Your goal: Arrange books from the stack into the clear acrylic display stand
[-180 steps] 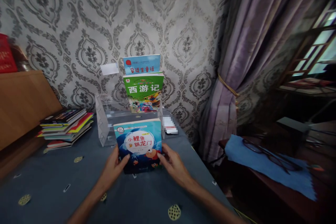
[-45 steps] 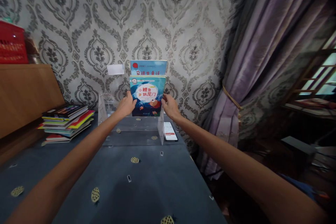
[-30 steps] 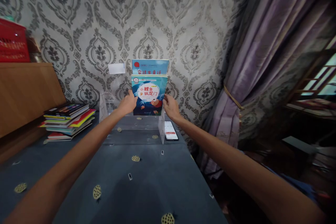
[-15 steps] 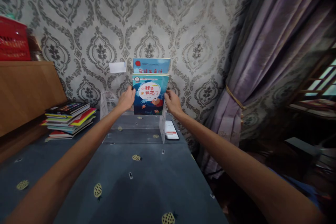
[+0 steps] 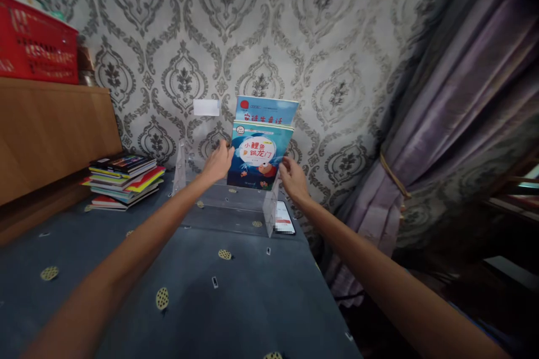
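Observation:
A blue picture book (image 5: 257, 156) with a cartoon fish on its cover stands upright in a clear acrylic rack (image 5: 269, 210) against the wall. My left hand (image 5: 218, 160) grips the book's left edge, fingers curled. On the right edge my right hand (image 5: 292, 178) pinches the lower corner. Behind it a second, light-blue book (image 5: 265, 110) rises above the first. Both my arms reach far forward over the table.
A stack of colourful books (image 5: 124, 178) lies at the left on the blue cloth-covered table (image 5: 202, 297). A phone (image 5: 283, 217) lies right of the rack. A wooden cabinet (image 5: 46, 134) with a red box (image 5: 36, 42) stands left; a purple curtain (image 5: 421, 123) hangs right.
Six seconds ago the blue book lay flat near me and a green book showed in the rack. Both hands have since lifted it into the rack, in front of the green one.

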{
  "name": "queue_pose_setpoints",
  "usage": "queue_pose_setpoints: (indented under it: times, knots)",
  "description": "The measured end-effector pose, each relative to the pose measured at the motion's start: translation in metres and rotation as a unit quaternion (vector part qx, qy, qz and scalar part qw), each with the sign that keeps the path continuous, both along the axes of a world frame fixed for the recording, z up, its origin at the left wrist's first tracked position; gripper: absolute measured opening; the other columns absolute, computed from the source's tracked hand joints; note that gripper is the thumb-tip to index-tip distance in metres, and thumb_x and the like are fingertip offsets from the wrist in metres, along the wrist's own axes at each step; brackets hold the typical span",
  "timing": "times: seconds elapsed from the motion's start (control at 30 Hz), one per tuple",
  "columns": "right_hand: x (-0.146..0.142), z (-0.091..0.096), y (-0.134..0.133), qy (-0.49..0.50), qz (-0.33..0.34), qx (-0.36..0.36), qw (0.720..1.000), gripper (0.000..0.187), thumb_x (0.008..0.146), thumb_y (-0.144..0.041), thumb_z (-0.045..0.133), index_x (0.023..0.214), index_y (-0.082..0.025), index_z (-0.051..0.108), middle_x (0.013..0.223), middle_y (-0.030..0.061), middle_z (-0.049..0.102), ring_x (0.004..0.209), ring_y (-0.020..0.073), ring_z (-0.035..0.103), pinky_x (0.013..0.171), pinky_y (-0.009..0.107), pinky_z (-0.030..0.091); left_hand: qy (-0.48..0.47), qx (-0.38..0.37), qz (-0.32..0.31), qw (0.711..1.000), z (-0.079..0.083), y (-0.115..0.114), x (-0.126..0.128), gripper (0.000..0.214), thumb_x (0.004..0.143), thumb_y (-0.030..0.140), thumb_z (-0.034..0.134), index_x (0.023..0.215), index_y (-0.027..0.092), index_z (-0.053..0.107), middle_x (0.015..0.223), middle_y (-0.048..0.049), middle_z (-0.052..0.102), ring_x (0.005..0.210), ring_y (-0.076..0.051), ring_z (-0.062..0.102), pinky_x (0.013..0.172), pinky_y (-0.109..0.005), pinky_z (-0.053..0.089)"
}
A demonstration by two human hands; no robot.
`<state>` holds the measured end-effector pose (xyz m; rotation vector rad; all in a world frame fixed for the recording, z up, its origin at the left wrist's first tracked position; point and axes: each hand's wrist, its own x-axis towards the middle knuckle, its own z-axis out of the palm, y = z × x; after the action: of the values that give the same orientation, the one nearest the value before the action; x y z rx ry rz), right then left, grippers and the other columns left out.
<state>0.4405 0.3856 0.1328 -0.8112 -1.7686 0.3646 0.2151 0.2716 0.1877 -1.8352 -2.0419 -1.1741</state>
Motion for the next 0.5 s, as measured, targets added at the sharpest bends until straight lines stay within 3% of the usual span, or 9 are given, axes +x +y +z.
queue_pose_setpoints:
  times: [0.1,0.17,0.23,0.37,0.43,0.5]
  knots:
    - [0.005,-0.019,-0.023,0.045,-0.021,-0.016,0.999,0.044,0.088,-0.043,0.05,0.122,-0.017,0.062,0.109,0.0147,0.069,0.099,0.0295,0.064,0.083,0.046,0.056,-0.018,0.083,-0.019,0.996,-0.026,-0.02,-0.004,0.028,0.102,0.029,0.036,0.123,0.013,0.045,0.115,-0.0169,0.064,0.11,-0.028,0.062,0.096,-0.042,0.048]
    - [0.006,-0.039,-0.049,0.066,-0.003,-0.038,0.997,0.04,0.087,-0.041,0.05,0.117,-0.018,0.063,0.108,0.0134,0.069,0.093,0.0275,0.065,0.073,0.041,0.057,-0.01,0.131,-0.049,0.99,-0.057,-0.044,-0.005,0.026,0.101,0.028,0.034,0.121,0.015,0.046,0.114,-0.0145,0.063,0.111,-0.025,0.06,0.098,-0.041,0.047]
    - [0.003,-0.063,-0.082,0.041,0.035,-0.054,0.997,0.026,0.085,-0.034,0.048,0.097,-0.02,0.067,0.091,0.0085,0.069,0.079,0.0235,0.064,0.068,0.036,0.054,0.021,0.131,-0.089,0.987,-0.097,-0.073,-0.005,0.026,0.102,0.027,0.034,0.122,0.017,0.047,0.115,-0.0133,0.062,0.113,-0.025,0.058,0.1,-0.042,0.046]
    - [-0.025,-0.111,-0.157,-0.045,0.217,-0.101,0.97,0.021,0.077,-0.018,0.045,0.066,-0.023,0.062,0.074,0.0037,0.066,0.065,0.0177,0.059,0.065,0.03,0.049,0.136,0.02,-0.206,0.969,-0.175,-0.126,-0.001,0.024,0.099,0.02,0.039,0.12,0.019,0.05,0.116,-0.0111,0.061,0.108,-0.025,0.057,0.096,-0.041,0.047]
    - [-0.046,-0.13,-0.187,-0.068,0.271,-0.126,0.952,0.023,0.077,-0.017,0.045,0.061,-0.023,0.06,0.065,0.0016,0.061,0.064,0.0168,0.058,0.066,0.028,0.046,0.162,-0.05,-0.241,0.955,-0.198,-0.142,0.0,0.021,0.095,0.015,0.042,0.113,0.019,0.051,0.109,-0.009,0.062,0.101,-0.025,0.057,0.09,-0.04,0.049]
    - [-0.065,-0.146,-0.207,-0.063,0.3,-0.147,0.94,0.023,0.076,-0.015,0.044,0.058,-0.022,0.057,0.06,0.0001,0.057,0.062,0.0159,0.056,0.065,0.027,0.044,0.139,-0.098,-0.253,0.952,-0.208,-0.15,-0.001,0.022,0.09,0.009,0.044,0.108,0.02,0.052,0.104,-0.0071,0.061,0.097,-0.024,0.056,0.088,-0.039,0.049]
